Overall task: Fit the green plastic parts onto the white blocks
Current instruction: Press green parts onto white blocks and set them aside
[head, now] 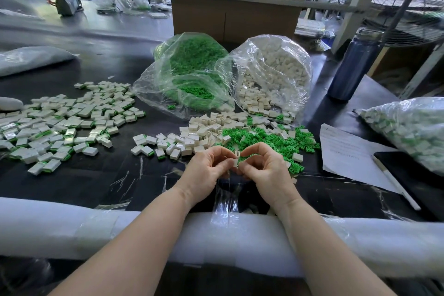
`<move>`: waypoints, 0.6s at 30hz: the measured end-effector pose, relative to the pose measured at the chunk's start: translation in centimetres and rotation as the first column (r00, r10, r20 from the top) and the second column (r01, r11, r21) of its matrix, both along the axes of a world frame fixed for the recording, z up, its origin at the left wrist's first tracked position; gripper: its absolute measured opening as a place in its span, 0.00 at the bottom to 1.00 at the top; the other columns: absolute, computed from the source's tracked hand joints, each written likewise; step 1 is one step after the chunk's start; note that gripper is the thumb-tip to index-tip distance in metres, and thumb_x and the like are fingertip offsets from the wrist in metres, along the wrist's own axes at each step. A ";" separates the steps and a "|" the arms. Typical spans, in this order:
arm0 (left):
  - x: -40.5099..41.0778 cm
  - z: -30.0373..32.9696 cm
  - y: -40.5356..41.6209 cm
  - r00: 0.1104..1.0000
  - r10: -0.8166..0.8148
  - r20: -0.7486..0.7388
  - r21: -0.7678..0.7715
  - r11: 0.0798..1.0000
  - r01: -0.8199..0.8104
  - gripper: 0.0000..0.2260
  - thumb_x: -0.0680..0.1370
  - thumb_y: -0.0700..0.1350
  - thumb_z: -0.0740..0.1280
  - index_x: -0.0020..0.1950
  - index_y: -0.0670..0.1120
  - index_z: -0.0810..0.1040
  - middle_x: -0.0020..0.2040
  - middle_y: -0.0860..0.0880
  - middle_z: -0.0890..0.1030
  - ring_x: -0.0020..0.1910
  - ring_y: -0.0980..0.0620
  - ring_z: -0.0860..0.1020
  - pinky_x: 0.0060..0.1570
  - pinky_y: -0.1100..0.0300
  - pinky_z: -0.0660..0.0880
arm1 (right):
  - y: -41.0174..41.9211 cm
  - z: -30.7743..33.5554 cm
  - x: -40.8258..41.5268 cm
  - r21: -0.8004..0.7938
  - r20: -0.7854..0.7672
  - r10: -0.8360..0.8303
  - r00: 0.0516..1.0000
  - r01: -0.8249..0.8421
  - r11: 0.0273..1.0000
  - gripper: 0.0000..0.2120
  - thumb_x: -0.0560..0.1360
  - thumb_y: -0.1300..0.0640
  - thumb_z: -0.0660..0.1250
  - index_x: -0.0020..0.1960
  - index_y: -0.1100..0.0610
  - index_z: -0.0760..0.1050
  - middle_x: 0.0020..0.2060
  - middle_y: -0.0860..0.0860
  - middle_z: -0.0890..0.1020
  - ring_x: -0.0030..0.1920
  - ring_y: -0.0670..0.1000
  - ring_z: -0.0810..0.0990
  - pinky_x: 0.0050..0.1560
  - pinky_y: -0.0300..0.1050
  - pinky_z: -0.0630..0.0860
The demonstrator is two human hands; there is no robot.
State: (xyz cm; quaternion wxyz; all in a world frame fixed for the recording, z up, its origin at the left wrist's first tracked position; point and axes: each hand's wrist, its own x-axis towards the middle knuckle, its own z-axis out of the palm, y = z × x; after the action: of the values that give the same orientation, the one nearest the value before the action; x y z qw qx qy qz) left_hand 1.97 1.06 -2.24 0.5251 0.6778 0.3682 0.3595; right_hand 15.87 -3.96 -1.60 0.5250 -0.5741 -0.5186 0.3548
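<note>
Both hands meet just above the dark table. My left hand [206,168] pinches a white block [236,159] between thumb and fingers. My right hand [266,167] pinches the same block from the right side, with a bit of green showing under its fingertips. Right behind the hands lies a loose heap of green plastic parts [269,139] mixed with white blocks [204,132]. Blocks with green parts fitted [64,125] are spread over the left of the table.
Two open clear bags stand behind the heaps, one of green parts [192,72], one of white blocks [274,72]. A filled bag [413,127], paper sheet [346,151] and pen [394,181] lie right. A blue bottle [355,65] and cardboard box [235,17] stand behind. White foam padding [144,230] lines the near edge.
</note>
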 end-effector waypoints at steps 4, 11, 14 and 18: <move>-0.1 0.0 -0.1 1.000 0.005 0.012 -0.006 1.000 -0.005 0.05 0.76 0.36 0.65 0.45 0.44 0.79 0.40 0.45 0.80 0.39 0.54 0.77 0.42 0.66 0.75 | 0.1 0.0 0.0 -0.018 -0.003 0.023 1.000 -0.023 1.000 0.11 0.71 0.70 0.68 0.41 0.56 0.72 0.33 0.60 0.80 0.36 0.55 0.78 0.44 0.55 0.77; 0.0 0.0 -0.2 1.000 -0.021 0.003 -0.025 0.999 0.021 0.05 0.76 0.34 0.64 0.46 0.39 0.80 0.41 0.46 0.81 0.37 0.59 0.78 0.41 0.70 0.74 | 0.1 -0.1 0.1 -0.044 -0.010 0.045 0.999 -0.045 0.998 0.13 0.70 0.71 0.68 0.38 0.55 0.71 0.32 0.56 0.77 0.36 0.55 0.75 0.43 0.54 0.75; 0.0 0.2 -0.3 0.999 -0.031 -0.013 -0.016 0.999 0.031 0.06 0.76 0.33 0.64 0.45 0.40 0.80 0.40 0.48 0.80 0.37 0.59 0.78 0.42 0.70 0.74 | 0.1 -0.1 0.2 -0.049 0.000 0.057 0.998 -0.057 0.997 0.13 0.70 0.71 0.69 0.38 0.56 0.70 0.31 0.54 0.76 0.35 0.53 0.74 0.42 0.51 0.75; 0.1 0.3 -0.3 0.997 -0.057 -0.059 0.016 0.998 0.058 0.07 0.76 0.33 0.64 0.44 0.41 0.80 0.39 0.50 0.80 0.36 0.63 0.78 0.41 0.71 0.74 | 0.1 -0.1 0.2 -0.061 0.019 0.083 0.996 -0.082 0.995 0.12 0.70 0.69 0.70 0.39 0.56 0.70 0.33 0.57 0.77 0.36 0.54 0.75 0.42 0.51 0.76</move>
State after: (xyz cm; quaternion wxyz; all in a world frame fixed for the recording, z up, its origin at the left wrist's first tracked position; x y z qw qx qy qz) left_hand 2.05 0.79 -1.97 0.5182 0.7030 0.3605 0.3276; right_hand 16.05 -3.87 -1.67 0.4867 -0.5716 -0.5364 0.3856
